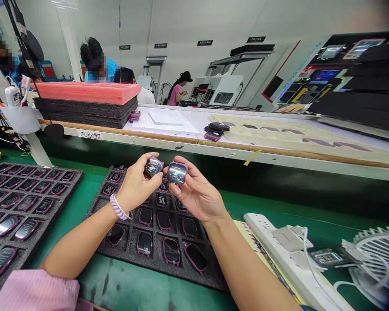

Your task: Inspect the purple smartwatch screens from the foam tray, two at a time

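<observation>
My left hand [136,183] grips a purple-framed watch [153,166] between thumb and fingers, its dark glossy face showing. Close beside it, my right hand [199,192] holds a second purple-framed watch [176,173] by its edges, the screen turned up and reflecting light. Both hands are raised over a black foam tray [131,246] with several purple watches in its square slots. A few of the watches there have white text on the screen; others are dark. Another foam tray [56,207] full of similar watches lies at the left.
A shelf [168,144] crosses behind, bearing black foam sheets [84,112] topped with pink foam [87,91], papers and some watches. At the right are a white power strip [278,255] and a small fan [372,255]. A white cup [21,119] hangs at left. Several people work beyond.
</observation>
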Tool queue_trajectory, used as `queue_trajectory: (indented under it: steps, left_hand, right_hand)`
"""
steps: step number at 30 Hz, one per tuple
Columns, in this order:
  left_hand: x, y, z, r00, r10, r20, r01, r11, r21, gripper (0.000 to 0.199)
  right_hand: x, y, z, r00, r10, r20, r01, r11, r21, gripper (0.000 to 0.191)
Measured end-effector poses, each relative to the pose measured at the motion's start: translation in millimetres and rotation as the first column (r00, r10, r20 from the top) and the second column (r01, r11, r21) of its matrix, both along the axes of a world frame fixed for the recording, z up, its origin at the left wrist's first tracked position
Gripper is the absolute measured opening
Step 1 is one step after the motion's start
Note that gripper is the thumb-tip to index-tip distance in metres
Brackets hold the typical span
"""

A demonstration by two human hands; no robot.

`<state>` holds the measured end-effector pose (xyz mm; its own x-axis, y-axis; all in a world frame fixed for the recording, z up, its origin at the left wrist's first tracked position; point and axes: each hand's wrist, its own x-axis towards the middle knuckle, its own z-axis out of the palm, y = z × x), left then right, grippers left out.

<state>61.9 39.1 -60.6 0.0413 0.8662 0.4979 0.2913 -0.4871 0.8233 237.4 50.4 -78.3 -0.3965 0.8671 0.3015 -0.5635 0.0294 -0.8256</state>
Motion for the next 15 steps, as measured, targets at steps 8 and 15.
queue_trajectory:
  steps: [8, 15]
  left_hand:
    - [3.3, -4.1, 1.3, 1.000, 0.025, -0.019, -0.024, 0.999, 0.039, 0.045]
    - [2.8, -4.0, -0.4, 1.000, 0.008, -0.026, -0.007, 1.000, 0.023, 0.043]
  right_hand:
    - [0.5, -0.9, 0.0, 0.999, -0.004, 0.031, 0.003, 1.000, 0.031, 0.041]
    - [0.7, -1.4, -0.7, 0.999, -0.020, 0.030, 0.018, 0.997, 0.079, 0.041]
